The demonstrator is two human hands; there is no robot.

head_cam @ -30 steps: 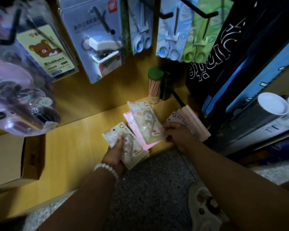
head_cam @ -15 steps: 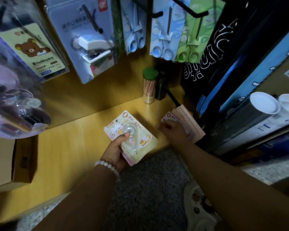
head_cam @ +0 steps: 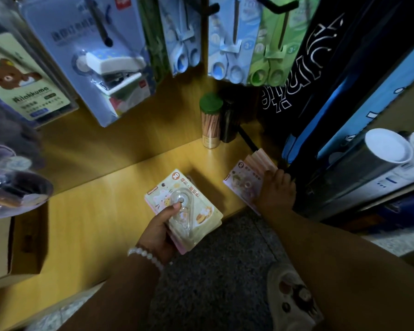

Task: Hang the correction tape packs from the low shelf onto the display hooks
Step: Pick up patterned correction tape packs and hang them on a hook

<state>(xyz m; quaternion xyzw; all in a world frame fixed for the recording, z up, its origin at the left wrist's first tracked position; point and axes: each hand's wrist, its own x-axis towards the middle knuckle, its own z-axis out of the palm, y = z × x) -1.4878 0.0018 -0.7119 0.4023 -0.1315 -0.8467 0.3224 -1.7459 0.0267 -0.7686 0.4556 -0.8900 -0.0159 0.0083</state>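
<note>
The left hand [head_cam: 159,231] holds a small stack of correction tape packs [head_cam: 185,211] above the near edge of the low shelf [head_cam: 93,211]. The thumb presses on the clear blister of the top pack, and the other fingers are curled under the stack. The top pack is pale yellow with a cartoon animal and a round "30" mark at its far corner; pink edges of other packs show under it. A bracelet of white beads [head_cam: 145,255] is on this wrist.

The right hand [head_cam: 276,191] lies on a second stack of correction tape packs [head_cam: 247,176], which rests on the right end of the shelf, close to the dark display stand. Its fingers are bent over the right side of this stack, with the thumb on the far part; the grip seems to close on the packs, but the fingertips are hidden.

At the far side of the shelf stands a clear tube of sticks with a green lid [head_cam: 210,120]. Above it hang blister packs: a stapler [head_cam: 110,68], blue scissors [head_cam: 227,44] and green scissors [head_cam: 271,48]. At the left edge sits a cardboard box [head_cam: 17,244].
</note>
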